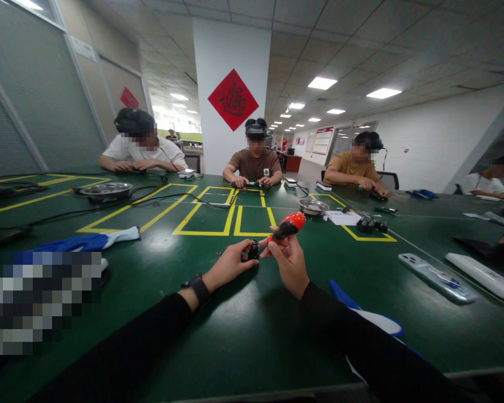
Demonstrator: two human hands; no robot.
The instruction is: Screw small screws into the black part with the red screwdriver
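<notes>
My right hand [293, 263] is closed around a screwdriver [293, 224] with a red and black handle. The handle's thick end tilts up and to the right, while its shaft is hidden behind my fingers. Just left of it, my left hand [229, 267] pinches a small dark block-like part [253, 251] between thumb and fingers, close above the green table [235, 341]. Whether the tool's tip touches the part cannot be made out. Tiny loose pieces [219, 254] lie on the table beside my left hand.
Blue and white gloves lie left [88, 240] and right [369, 316] of my arms. Metal bowls [107, 191] [315, 206], dark blocks [372, 225], a phone in a clear case [437, 277] and a white object [483, 276] surround the work area. Cables [151, 197] cross the table. Several people sit opposite.
</notes>
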